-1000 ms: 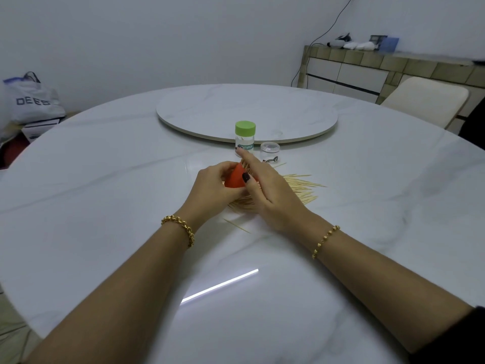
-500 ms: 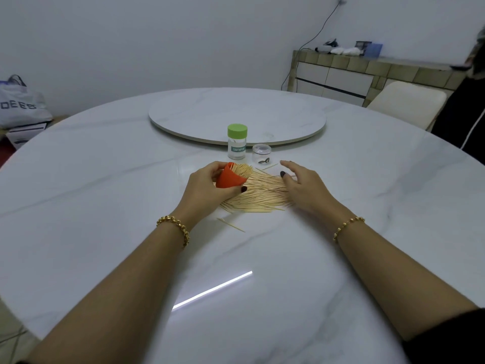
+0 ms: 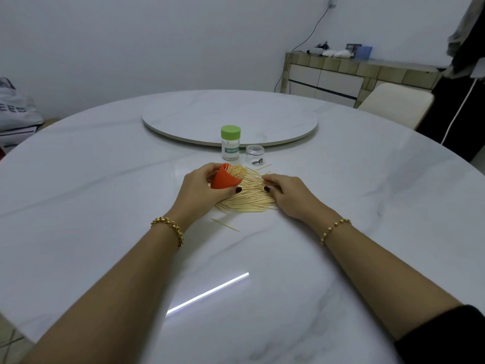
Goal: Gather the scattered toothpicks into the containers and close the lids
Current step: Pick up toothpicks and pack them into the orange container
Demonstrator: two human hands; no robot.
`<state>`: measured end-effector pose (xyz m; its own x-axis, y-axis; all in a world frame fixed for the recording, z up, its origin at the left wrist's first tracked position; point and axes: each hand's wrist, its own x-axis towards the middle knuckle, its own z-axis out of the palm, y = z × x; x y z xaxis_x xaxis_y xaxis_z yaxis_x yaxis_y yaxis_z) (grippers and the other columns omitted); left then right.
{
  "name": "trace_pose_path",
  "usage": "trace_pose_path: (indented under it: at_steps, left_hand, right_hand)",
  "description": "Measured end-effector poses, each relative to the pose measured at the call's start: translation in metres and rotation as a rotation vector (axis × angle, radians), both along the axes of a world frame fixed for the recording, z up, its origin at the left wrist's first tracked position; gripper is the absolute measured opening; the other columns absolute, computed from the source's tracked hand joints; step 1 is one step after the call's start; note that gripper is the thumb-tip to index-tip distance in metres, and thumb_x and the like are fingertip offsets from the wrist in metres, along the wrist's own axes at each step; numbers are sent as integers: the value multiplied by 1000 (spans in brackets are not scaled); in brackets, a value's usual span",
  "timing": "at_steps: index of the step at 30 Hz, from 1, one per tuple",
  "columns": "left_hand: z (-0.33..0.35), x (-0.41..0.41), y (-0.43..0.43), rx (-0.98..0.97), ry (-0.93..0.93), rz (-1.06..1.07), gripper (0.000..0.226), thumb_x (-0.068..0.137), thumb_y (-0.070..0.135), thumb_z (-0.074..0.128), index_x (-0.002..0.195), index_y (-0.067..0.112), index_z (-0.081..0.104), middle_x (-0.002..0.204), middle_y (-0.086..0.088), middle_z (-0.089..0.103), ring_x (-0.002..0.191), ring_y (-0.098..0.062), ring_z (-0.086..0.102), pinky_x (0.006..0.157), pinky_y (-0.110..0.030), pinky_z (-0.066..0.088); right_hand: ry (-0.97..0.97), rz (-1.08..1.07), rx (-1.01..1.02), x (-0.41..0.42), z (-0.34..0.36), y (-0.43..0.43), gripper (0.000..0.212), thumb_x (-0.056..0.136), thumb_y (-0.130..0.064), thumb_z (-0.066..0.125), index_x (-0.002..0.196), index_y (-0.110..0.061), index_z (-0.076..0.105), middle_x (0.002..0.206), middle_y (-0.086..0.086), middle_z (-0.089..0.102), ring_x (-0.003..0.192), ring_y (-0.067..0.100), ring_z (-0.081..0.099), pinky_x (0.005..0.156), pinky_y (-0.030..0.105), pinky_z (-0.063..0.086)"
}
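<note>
My left hand (image 3: 200, 191) grips a small orange container (image 3: 224, 178), tilted to the right with a bunch of toothpicks sticking out of its mouth. A pile of loose toothpicks (image 3: 250, 195) lies on the white marble table (image 3: 105, 206) between my hands. My right hand (image 3: 284, 195) rests on the pile's right side, fingers on the sticks. One stray toothpick (image 3: 225, 224) lies nearer to me. Behind the pile stands a clear toothpick jar with a green lid (image 3: 230, 142), lid on.
A small clear lid or cup (image 3: 254, 154) sits right of the green-lidded jar. A round turntable (image 3: 231, 116) fills the table's far middle. A chair (image 3: 396, 105) and a tiled sideboard (image 3: 354, 74) stand at the back right, a bag (image 3: 15, 106) at the far left.
My right hand left the orange container and moved right onto the pile. The container now shows toothpicks at its mouth. The view shifted slightly.
</note>
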<state>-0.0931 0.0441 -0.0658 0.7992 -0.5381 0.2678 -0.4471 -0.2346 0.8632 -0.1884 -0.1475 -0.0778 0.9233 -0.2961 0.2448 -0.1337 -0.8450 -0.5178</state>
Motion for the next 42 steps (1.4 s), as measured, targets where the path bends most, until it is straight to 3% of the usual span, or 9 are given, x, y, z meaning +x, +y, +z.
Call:
trace_pose_path:
  at_steps: [7, 18, 27, 38, 42]
  left_hand:
    - [-1, 1, 1, 3, -5, 8, 60, 69, 25, 85, 123, 21, 59, 115, 6, 61, 107, -7, 56, 72, -4, 40]
    - [-3, 5, 2, 9, -34, 34, 59, 68, 27, 85, 122, 21, 60, 113, 8, 62, 107, -5, 56, 70, 0, 40]
    - [-3, 5, 2, 44, -70, 32, 63, 68, 31, 84, 125, 20, 59, 117, 5, 63, 110, -8, 56, 78, -4, 39]
    - [-2, 4, 2, 107, -120, 30, 64, 71, 33, 82, 128, 21, 57, 117, 7, 59, 110, -8, 53, 74, -5, 40]
    - [-2, 4, 1, 115, -153, 28, 64, 70, 33, 83, 128, 23, 57, 118, 6, 60, 108, -7, 53, 72, -2, 40]
  right_hand:
    - [-79, -44, -197, 8, -9, -7, 26, 93, -8, 53, 115, -3, 67, 108, 16, 63, 103, 31, 56, 86, 39, 45]
    - [-185, -123, -200, 14, -9, -11, 19, 92, -12, 56, 86, -3, 73, 85, 12, 62, 84, 28, 57, 72, 41, 46]
    - [-301, -178, -201, 11, -3, -8, 20, 92, -10, 51, 90, -9, 71, 84, 8, 67, 81, 27, 58, 68, 40, 46]
    - [-503, -58, -220, 13, -3, -1, 22, 90, -14, 48, 93, -10, 69, 78, 3, 65, 72, 25, 58, 59, 36, 48]
    - [-569, -30, -338, 16, -3, 3, 16, 84, -1, 56, 91, -9, 68, 78, 4, 63, 74, 27, 52, 62, 33, 42]
